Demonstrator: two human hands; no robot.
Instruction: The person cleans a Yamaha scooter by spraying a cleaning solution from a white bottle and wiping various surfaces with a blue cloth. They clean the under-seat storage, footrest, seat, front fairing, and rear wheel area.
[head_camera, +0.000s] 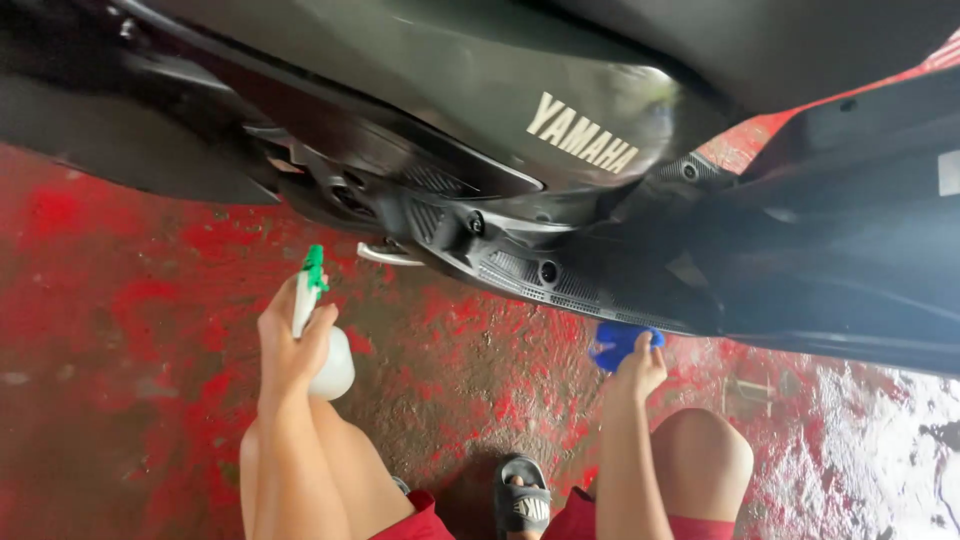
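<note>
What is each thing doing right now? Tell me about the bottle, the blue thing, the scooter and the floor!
spray bottle: gripped upright in left hand, nozzle toward the scooter.
blue cloth: bunched in right hand, pressed under the scooter's edge.
scooter: black, panels glossy.
floor: red, worn, wet.
sandal: on foot.

Both forearms bare, no sleeves, no watch, no gloves. Left hand (290, 345) and right hand (640, 368) bare, no rings seen. Red shorts (425, 525), hem showing at both thighs, plain fabric. Knees bare. One foot in black slide sandal (522, 500), broad strap with pale marking across top, toes showing at front. Other foot hidden.
</note>
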